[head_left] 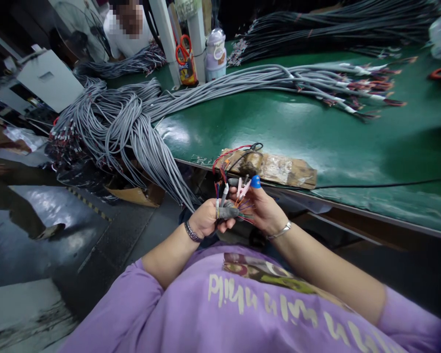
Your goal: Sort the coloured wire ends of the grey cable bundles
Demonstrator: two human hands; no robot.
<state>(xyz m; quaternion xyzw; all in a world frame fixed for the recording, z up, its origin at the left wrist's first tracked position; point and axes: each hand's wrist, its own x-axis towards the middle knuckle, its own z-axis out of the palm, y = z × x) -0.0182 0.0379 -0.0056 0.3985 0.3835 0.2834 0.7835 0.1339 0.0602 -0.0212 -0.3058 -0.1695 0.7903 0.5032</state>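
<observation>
My left hand (207, 218) is closed round the end of a grey cable (228, 212), just below the table's front edge. Thin coloured wires (247, 212) fan out of the cable's end toward my right hand (263, 208). My right hand holds a pink clip (243, 189) against those wires, and its raised finger wears a blue cap (256, 182). Red and black leads (231, 154) run from the clips up to a taped cardboard block (275, 168) on the table edge.
A green table (297, 132) carries long bundles of grey cables (191, 93) and darker ones (334, 24). More grey cables (106, 127) hang off its left end. Another person (127, 27) sits at the far end. Bottle and scissors (185, 51) stand by a post.
</observation>
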